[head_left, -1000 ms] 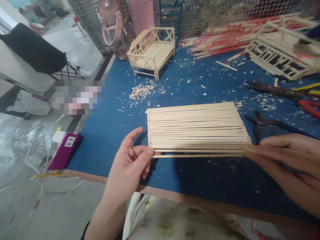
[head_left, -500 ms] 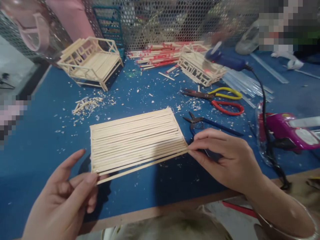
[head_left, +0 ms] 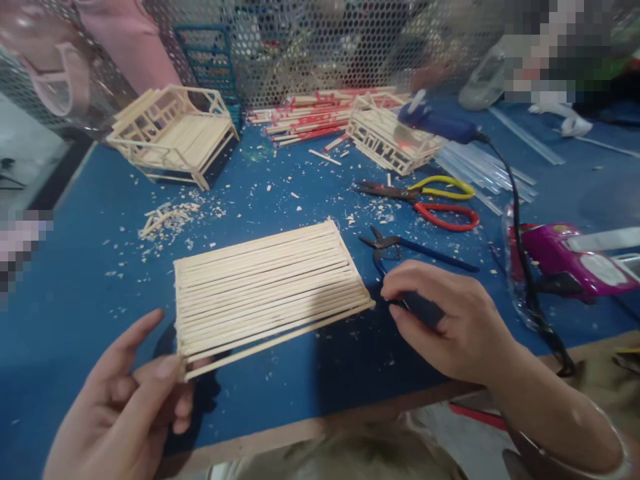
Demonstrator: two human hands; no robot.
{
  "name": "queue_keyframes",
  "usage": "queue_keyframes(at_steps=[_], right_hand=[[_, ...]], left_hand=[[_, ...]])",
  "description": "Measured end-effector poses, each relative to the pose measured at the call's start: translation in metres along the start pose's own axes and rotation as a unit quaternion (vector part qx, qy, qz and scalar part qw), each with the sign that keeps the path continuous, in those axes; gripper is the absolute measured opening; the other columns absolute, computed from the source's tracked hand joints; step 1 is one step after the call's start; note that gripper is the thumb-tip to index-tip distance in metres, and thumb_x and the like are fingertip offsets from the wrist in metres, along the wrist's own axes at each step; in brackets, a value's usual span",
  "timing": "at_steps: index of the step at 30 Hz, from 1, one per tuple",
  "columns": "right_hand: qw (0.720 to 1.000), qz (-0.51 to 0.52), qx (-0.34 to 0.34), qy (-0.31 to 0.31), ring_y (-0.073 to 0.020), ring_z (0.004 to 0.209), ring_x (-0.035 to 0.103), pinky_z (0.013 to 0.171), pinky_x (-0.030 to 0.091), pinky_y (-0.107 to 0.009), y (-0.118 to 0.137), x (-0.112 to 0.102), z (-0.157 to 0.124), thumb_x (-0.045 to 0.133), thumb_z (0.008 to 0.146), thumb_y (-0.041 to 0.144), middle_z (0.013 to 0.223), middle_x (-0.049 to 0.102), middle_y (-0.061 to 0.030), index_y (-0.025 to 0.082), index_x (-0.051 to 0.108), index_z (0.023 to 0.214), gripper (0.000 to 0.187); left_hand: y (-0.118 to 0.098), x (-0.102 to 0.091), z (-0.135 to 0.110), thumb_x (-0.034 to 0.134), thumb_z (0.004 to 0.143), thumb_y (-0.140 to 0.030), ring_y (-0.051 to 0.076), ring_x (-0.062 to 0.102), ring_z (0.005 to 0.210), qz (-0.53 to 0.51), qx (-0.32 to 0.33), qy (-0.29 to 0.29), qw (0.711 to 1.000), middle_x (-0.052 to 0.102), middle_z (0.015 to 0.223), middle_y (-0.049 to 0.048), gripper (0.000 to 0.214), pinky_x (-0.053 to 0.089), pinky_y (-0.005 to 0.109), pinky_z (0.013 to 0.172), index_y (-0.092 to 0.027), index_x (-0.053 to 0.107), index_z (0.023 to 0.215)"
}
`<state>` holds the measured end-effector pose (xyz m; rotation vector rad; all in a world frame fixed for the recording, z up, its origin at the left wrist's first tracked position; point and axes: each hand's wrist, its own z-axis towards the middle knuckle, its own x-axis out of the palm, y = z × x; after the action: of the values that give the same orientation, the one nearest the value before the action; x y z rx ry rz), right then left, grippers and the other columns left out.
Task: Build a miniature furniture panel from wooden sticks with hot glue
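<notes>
A flat panel of glued wooden sticks [head_left: 265, 287] lies on the blue table [head_left: 75, 280]. My left hand [head_left: 125, 407] is at the panel's near left corner, thumb and fingers pinched on the left end of the loose nearest stick [head_left: 280, 337]. My right hand [head_left: 450, 327] hovers just right of the panel's near right corner, fingers curled together and a small gap away from the stick's end. It lies over one handle of the black pliers [head_left: 395, 245]; nothing shows in its fingers.
A stick-built miniature bench [head_left: 175, 137] stands at the back left, and another stick frame [head_left: 387, 137] with a blue glue gun [head_left: 440, 123] at the back. Red-and-yellow-handled pliers [head_left: 430, 200], a purple device [head_left: 570, 260] with a black cord, and wood shavings lie around.
The view swung right, then settled. My right hand has let go of the stick's right end and drawn back slightly. My left hand still pinches the left end.
</notes>
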<state>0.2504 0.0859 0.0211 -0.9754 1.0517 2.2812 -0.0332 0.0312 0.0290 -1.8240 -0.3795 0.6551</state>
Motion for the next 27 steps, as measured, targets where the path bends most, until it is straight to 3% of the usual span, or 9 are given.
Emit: queue_keyframes(at_steps=[4, 8, 13, 22, 25, 27], right_hand=[[0.999, -0.008, -0.045, 0.011, -0.0163, 0.074, 0.069, 0.066, 0.055, -0.026, -0.002, 0.005, -0.007, 0.053, 0.082, 0.013, 0.086, 0.069, -0.0028, 0.025, 0.062, 0.097, 0.022], [1.000, -0.001, -0.010, -0.013, -0.0195, 0.068, 0.069, 0.062, 0.056, -0.033, -0.007, 0.013, -0.017, 0.056, 0.084, 0.025, 0.086, 0.070, 0.0009, 0.033, 0.066, 0.093, 0.015], [0.998, 0.029, 0.022, -0.041, -0.0206, 0.066, 0.068, 0.063, 0.055, -0.037, -0.006, 0.017, -0.021, 0.061, 0.083, 0.026, 0.080, 0.071, 0.0062, 0.041, 0.068, 0.091, 0.018], [0.999, 0.011, 0.003, -0.049, -0.0229, 0.063, 0.070, 0.057, 0.056, -0.039, 0.000, 0.014, -0.016, 0.058, 0.085, 0.025, 0.076, 0.072, 0.0057, 0.040, 0.069, 0.089, 0.019], [0.998, -0.028, 0.006, -0.059, -0.0209, 0.062, 0.070, 0.052, 0.055, -0.034, 0.001, 0.015, -0.013, 0.055, 0.090, 0.032, 0.074, 0.072, 0.0035, 0.034, 0.067, 0.086, 0.013], [0.995, -0.066, 0.011, -0.072, -0.0198, 0.064, 0.071, 0.048, 0.053, -0.031, 0.001, 0.017, -0.012, 0.052, 0.092, 0.041, 0.079, 0.072, 0.0004, 0.030, 0.065, 0.082, 0.019]], left_hand=[[0.005, -0.003, -0.001, 0.079, 0.062, -0.034, 0.008, 0.046, 0.036, -0.063, -0.022, 0.073, 0.995, 0.056, 0.046, -0.0085, 0.074, 0.036, 0.016, 0.034, -0.021, 0.051, 0.129], [0.010, -0.007, 0.001, 0.077, 0.066, -0.035, 0.008, 0.047, 0.037, -0.066, -0.015, 0.109, 0.992, 0.065, 0.059, -0.0046, 0.076, 0.037, 0.017, 0.033, -0.017, 0.044, 0.133], [0.009, -0.006, -0.001, 0.074, 0.065, -0.029, 0.006, 0.044, 0.036, -0.060, -0.012, 0.129, 0.990, 0.058, 0.054, -0.0095, 0.079, 0.037, 0.015, 0.034, -0.016, 0.038, 0.135], [0.005, 0.001, -0.005, 0.072, 0.068, -0.029, 0.003, 0.037, 0.034, -0.064, -0.006, 0.098, 0.993, 0.053, 0.052, -0.0116, 0.076, 0.028, 0.013, 0.034, -0.017, 0.039, 0.135], [0.008, -0.002, -0.004, 0.072, 0.070, -0.032, 0.005, 0.040, 0.036, -0.059, -0.004, 0.109, 0.992, 0.052, 0.054, -0.0112, 0.076, 0.031, 0.014, 0.035, -0.019, 0.037, 0.137], [0.009, -0.004, -0.002, 0.073, 0.069, -0.034, 0.006, 0.043, 0.037, -0.050, -0.002, 0.122, 0.991, 0.052, 0.054, -0.0108, 0.078, 0.032, 0.015, 0.034, -0.020, 0.036, 0.137]])
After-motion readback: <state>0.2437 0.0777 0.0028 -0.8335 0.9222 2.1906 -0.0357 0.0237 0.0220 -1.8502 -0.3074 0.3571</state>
